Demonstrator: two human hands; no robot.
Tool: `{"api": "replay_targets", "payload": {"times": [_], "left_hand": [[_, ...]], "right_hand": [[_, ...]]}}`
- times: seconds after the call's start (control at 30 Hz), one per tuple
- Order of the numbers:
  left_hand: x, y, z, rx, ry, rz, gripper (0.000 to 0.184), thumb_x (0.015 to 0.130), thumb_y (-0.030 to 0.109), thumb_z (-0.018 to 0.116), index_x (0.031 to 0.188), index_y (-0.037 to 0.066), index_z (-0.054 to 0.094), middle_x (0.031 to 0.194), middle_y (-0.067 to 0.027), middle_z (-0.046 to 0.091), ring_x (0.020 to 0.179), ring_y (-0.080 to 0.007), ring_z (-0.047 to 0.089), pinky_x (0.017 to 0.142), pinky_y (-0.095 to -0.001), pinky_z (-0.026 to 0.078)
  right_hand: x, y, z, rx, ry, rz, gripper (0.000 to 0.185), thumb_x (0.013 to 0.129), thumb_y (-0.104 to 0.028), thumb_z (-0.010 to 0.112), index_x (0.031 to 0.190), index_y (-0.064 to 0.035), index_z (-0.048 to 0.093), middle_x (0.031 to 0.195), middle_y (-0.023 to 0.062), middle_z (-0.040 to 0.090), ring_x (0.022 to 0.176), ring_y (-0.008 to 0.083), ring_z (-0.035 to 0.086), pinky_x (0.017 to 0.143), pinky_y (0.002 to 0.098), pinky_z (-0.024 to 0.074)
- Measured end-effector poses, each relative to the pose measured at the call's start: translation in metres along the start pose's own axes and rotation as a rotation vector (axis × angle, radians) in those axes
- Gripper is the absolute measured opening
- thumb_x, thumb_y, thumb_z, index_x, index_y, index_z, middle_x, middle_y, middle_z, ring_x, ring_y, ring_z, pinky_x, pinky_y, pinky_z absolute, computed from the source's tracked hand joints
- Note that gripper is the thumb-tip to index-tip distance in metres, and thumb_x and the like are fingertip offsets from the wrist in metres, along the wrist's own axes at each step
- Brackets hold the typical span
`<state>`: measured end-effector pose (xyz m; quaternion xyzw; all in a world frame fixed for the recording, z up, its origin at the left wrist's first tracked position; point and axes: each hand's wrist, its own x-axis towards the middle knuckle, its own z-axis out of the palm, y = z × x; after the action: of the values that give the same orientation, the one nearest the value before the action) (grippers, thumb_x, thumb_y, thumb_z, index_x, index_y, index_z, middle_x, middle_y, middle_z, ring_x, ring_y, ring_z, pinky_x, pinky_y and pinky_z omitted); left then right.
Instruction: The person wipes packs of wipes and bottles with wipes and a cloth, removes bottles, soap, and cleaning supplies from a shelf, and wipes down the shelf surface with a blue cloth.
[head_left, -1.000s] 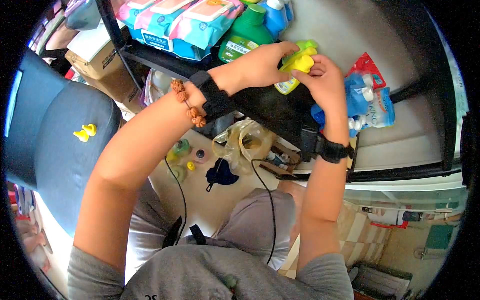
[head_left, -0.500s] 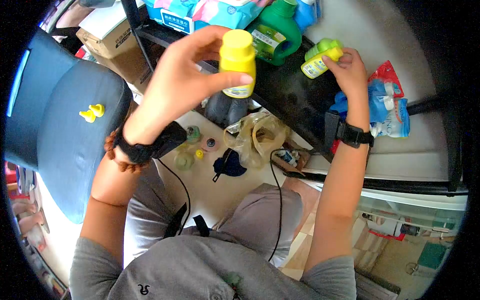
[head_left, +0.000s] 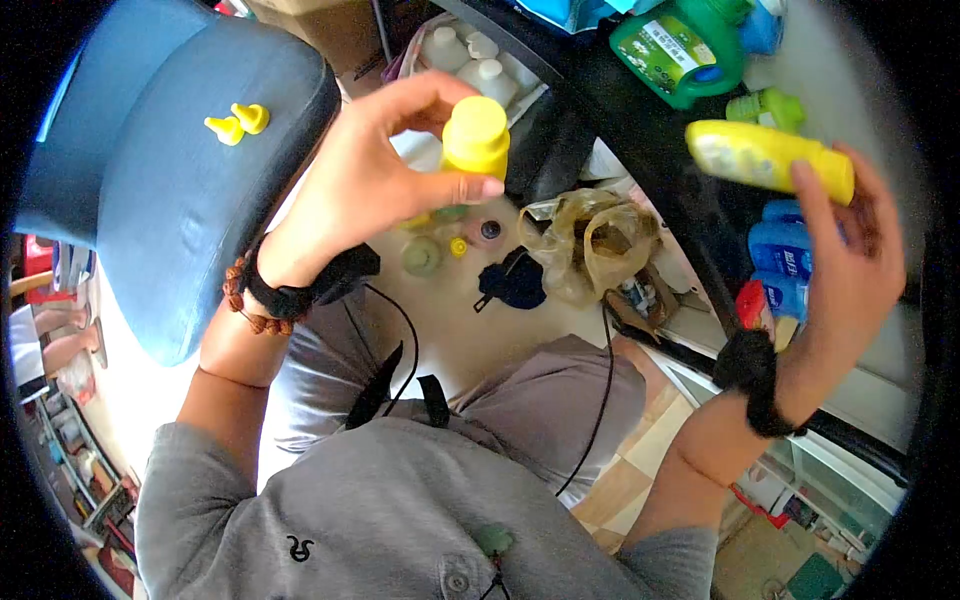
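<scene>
My left hand (head_left: 365,175) is closed around a yellow bottle (head_left: 475,140), held upright in front of me with its cap on top. In my right hand (head_left: 855,255) is another yellow bottle (head_left: 740,155), tipped almost flat, its narrower end towards my palm. It is over the black shelf (head_left: 655,190), close to a small light-green bottle (head_left: 768,108). Behind stands a large green jug (head_left: 680,55) with a white label. Several blue packs or bottles (head_left: 780,255) are below my right hand's bottle.
Two yellow nozzle caps (head_left: 238,122) lie on the blue chair seat (head_left: 170,220). Below my hands are a plastic bag (head_left: 590,240), a dark blue pouch (head_left: 512,280) and small round containers (head_left: 422,257). White bottles (head_left: 490,80) stand at the back. A black cable (head_left: 603,400) crosses my leg.
My right hand has raised its yellow bottle away from the green one and turned it flatter. My left hand still holds its bottle upright. The whole view has shifted.
</scene>
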<state>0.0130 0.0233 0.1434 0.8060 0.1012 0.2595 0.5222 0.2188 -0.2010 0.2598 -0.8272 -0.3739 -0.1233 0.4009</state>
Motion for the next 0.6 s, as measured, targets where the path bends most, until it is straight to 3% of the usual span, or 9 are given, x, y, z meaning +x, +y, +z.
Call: {"api": "replay_targets", "payload": {"times": [0.07, 0.17, 0.2, 0.23, 0.27, 0.33, 0.37, 0.47, 0.6], "left_hand": [[-0.009, -0.004, 0.007, 0.032, -0.04, -0.047, 0.041, 0.067, 0.008, 0.084, 0.103, 0.004, 0.063, 0.097, -0.0033, 0.066, 0.093, -0.0133, 0.062, 0.087, -0.0278, 0.049], [-0.028, -0.025, 0.028, 0.051, -0.182, -0.086, 0.04, 0.066, 0.007, 0.084, 0.099, 0.007, 0.062, 0.097, -0.0019, 0.065, 0.092, -0.0132, 0.06, 0.083, -0.0296, 0.047], [-0.037, -0.026, 0.037, 0.078, -0.204, -0.123, 0.042, 0.061, 0.004, 0.084, 0.097, 0.007, 0.063, 0.094, -0.0063, 0.065, 0.091, -0.0192, 0.062, 0.08, -0.0318, 0.049], [-0.046, -0.033, 0.046, 0.153, -0.257, -0.096, 0.038, 0.062, 0.007, 0.081, 0.095, 0.006, 0.061, 0.091, -0.0088, 0.064, 0.089, -0.0247, 0.063, 0.077, -0.0344, 0.05], [-0.054, -0.041, 0.054, 0.229, -0.31, -0.068, 0.035, 0.064, 0.009, 0.078, 0.093, 0.005, 0.059, 0.089, -0.0114, 0.064, 0.087, -0.0303, 0.063, 0.074, -0.037, 0.051], [-0.073, -0.051, 0.071, 0.446, -0.425, -0.014, 0.039, 0.064, 0.013, 0.077, 0.095, 0.005, 0.056, 0.088, -0.0136, 0.063, 0.09, -0.0328, 0.062, 0.075, -0.0403, 0.052], [-0.086, -0.071, 0.085, 0.515, -0.462, 0.039, 0.043, 0.065, 0.013, 0.076, 0.101, 0.005, 0.055, 0.089, -0.0155, 0.063, 0.088, -0.034, 0.063, 0.073, -0.0415, 0.053], [-0.101, -0.096, 0.108, 0.564, -0.78, -0.252, 0.038, 0.07, 0.016, 0.074, 0.101, 0.005, 0.055, 0.088, -0.017, 0.063, 0.081, -0.0371, 0.065, 0.067, -0.0441, 0.053], [-0.138, -0.157, 0.13, 0.641, -0.765, -0.09, 0.044, 0.068, 0.006, 0.069, 0.108, -0.001, 0.052, 0.093, -0.0174, 0.063, 0.08, -0.0352, 0.066, 0.064, -0.0438, 0.054]], "right_hand": [[-0.032, -0.034, 0.013, 0.032, -0.14, 0.074, 0.034, 0.077, 0.0, 0.076, 0.11, -0.0001, 0.065, 0.105, 0.0085, 0.066, 0.093, 0.0153, 0.064, 0.083, 0.0267, 0.0518], [-0.067, -0.029, 0.05, 0.112, -0.497, 0.001, 0.034, 0.071, -0.003, 0.08, 0.102, -0.0039, 0.064, 0.097, 0.0048, 0.067, 0.087, 0.0114, 0.064, 0.075, 0.025, 0.0526], [-0.082, -0.018, 0.07, 0.126, -0.549, -0.005, 0.032, 0.069, -0.011, 0.081, 0.095, -0.004, 0.062, 0.084, 0.0119, 0.064, 0.075, 0.0269, 0.064, 0.066, 0.0349, 0.0511], [-0.097, -0.007, 0.086, 0.141, -0.608, -0.054, 0.029, 0.072, -0.012, 0.078, 0.092, -0.0033, 0.058, 0.083, 0.0152, 0.062, 0.076, 0.036, 0.061, 0.067, 0.0413, 0.0491], [-0.11, -0.001, 0.097, 0.083, -0.764, -0.009, 0.028, 0.076, -0.012, 0.074, 0.092, -0.0027, 0.054, 0.086, 0.0172, 0.062, 0.081, 0.0394, 0.061, 0.07, 0.0449, 0.0487], [-0.14, 0.02, 0.126, -0.016, -0.885, 0.033, 0.029, 0.076, -0.01, 0.071, 0.096, -0.0017, 0.052, 0.09, 0.0204, 0.062, 0.087, 0.0414, 0.061, 0.073, 0.0487, 0.0491], [-0.157, 0.035, 0.142, 0.047, -0.885, 0.01, 0.03, 0.075, -0.01, 0.071, 0.095, -0.0003, 0.052, 0.09, 0.022, 0.062, 0.087, 0.0427, 0.061, 0.075, 0.0499, 0.0492], [-0.197, 0.065, 0.184, 0.0, -0.984, 0.041, 0.021, 0.074, -0.004, 0.067, 0.09, 0.0009, 0.055, 0.087, 0.0233, 0.063, 0.087, 0.0432, 0.061, 0.075, 0.0496, 0.0496], [-0.241, 0.112, 0.239, 0.029, -0.98, -0.011, 0.015, 0.072, 0.001, 0.061, 0.087, 0.0017, 0.058, 0.088, 0.0243, 0.064, 0.088, 0.0431, 0.061, 0.075, 0.0498, 0.0503]]}}
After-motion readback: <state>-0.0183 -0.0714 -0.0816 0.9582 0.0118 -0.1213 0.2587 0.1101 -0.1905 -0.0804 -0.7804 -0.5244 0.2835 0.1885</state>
